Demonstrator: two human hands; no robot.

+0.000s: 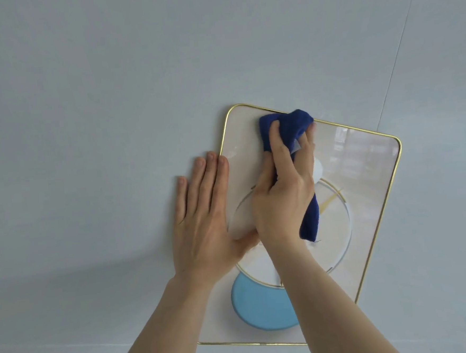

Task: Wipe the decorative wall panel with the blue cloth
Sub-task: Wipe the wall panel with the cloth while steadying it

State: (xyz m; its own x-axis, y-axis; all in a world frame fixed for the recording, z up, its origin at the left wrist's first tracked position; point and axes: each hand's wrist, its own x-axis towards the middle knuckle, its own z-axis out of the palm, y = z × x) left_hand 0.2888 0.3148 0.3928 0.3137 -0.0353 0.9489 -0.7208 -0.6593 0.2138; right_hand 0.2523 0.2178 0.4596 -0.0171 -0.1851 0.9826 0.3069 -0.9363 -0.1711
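The decorative wall panel (364,172) is a pale glossy rectangle with a thin gold rim, rounded corners, ring outlines and a light blue disc (260,306) near its bottom. It hangs on a pale grey wall. My right hand (283,197) grips the dark blue cloth (286,125) and presses it against the panel's upper edge; a tail of the cloth hangs below my palm. My left hand (204,219) lies flat with fingers spread over the panel's left edge, partly on the wall.
The pale grey wall (111,102) fills the view around the panel. A thin seam line (400,65) runs diagonally across the wall at the upper right. The panel's right half reflects the room faintly.
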